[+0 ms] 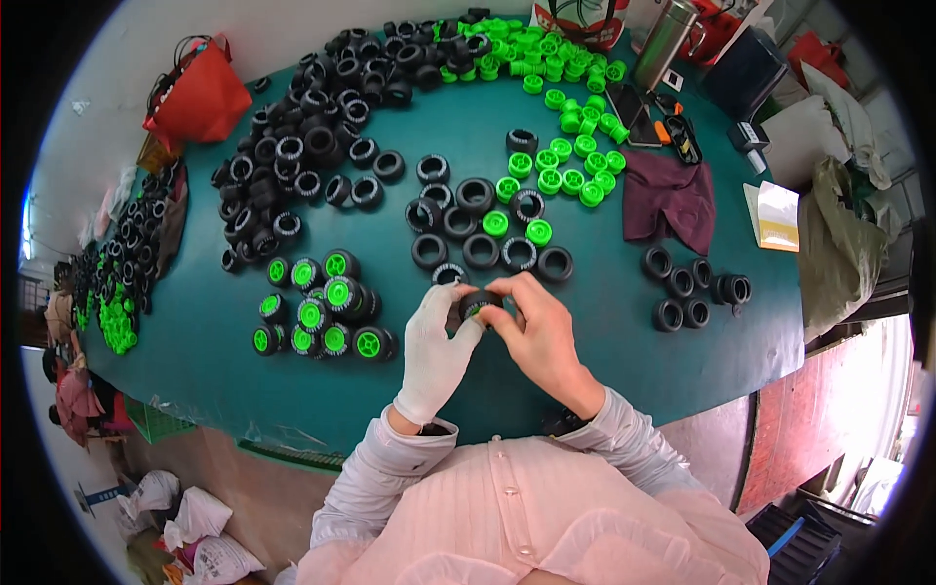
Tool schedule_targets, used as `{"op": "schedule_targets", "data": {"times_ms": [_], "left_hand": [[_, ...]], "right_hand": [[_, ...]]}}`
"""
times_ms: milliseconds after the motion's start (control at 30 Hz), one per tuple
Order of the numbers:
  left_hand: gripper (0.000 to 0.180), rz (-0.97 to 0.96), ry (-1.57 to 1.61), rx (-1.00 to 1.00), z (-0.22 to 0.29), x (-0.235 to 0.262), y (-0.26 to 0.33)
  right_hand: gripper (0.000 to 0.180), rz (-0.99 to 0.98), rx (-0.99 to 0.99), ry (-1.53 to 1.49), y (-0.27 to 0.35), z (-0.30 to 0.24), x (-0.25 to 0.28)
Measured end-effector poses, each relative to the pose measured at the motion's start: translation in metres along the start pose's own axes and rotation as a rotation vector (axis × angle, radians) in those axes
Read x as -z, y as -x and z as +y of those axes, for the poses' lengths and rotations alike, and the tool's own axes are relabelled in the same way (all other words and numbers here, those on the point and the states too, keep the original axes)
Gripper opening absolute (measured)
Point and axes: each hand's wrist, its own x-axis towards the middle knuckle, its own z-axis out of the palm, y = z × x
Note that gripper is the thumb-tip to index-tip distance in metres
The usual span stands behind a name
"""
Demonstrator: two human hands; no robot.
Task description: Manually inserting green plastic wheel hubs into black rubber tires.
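Near the front of the table, a small black toy tyre [478, 303] is pinched between the fingers of both my hands. My left hand [434, 351], in a white glove, grips its left side; my bare right hand [542, 336] holds it from the right with thumb and fingers. A trace of green shows at the tyre's lower edge, mostly hidden by my fingers. Just beyond lie loose black tyres [475, 195], with a green rim [495, 224] and another green rim [538, 232] among them. Wheels with green rims inside black tyres [312, 314] are stacked left of my hands.
A large heap of tyres [322, 141] covers the far left, and green rims [575, 156] spread across the back. A maroon cloth [669, 200], several tyres [680, 283], a phone [634, 112] and a steel flask [668, 44] sit rightward. A red bag [200, 93] stands far left.
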Motion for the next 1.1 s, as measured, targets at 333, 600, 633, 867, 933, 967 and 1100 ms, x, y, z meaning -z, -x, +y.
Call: {"op": "schedule_targets", "data": {"times_ms": [333, 600, 633, 867, 933, 967, 1100], "left_hand": [[0.024, 0.137, 0.639, 0.345, 0.004, -0.022, 0.003], [0.027, 0.026, 0.106, -0.024, 0.002, -0.012, 0.002], [0.025, 0.075, 0.107, -0.008, 0.001, -0.014, 0.002], [0.028, 0.113, 0.573, 0.295, 0.018, -0.012, -0.006], [0.029, 0.007, 0.486, 0.259, 0.016, -0.008, -0.007], [0.031, -0.029, 0.384, 0.265, 0.016, -0.007, -0.007], [0.032, -0.020, 0.294, 0.155, 0.009, -0.009, 0.003]], "right_hand": [[0.019, -0.073, -0.271, -0.283, -0.007, 0.021, -0.011], [0.015, 0.093, 0.006, -0.099, 0.006, 0.016, -0.009], [0.012, 0.002, -0.180, -0.419, 0.002, 0.025, -0.010], [0.027, -0.062, -0.260, -0.537, -0.010, 0.023, -0.002], [0.023, -0.063, -0.272, -0.395, -0.007, 0.026, -0.001], [0.023, -0.065, -0.278, -0.395, -0.004, 0.027, -0.003], [0.018, -0.020, -0.273, -0.566, -0.005, 0.026, -0.007]]}}
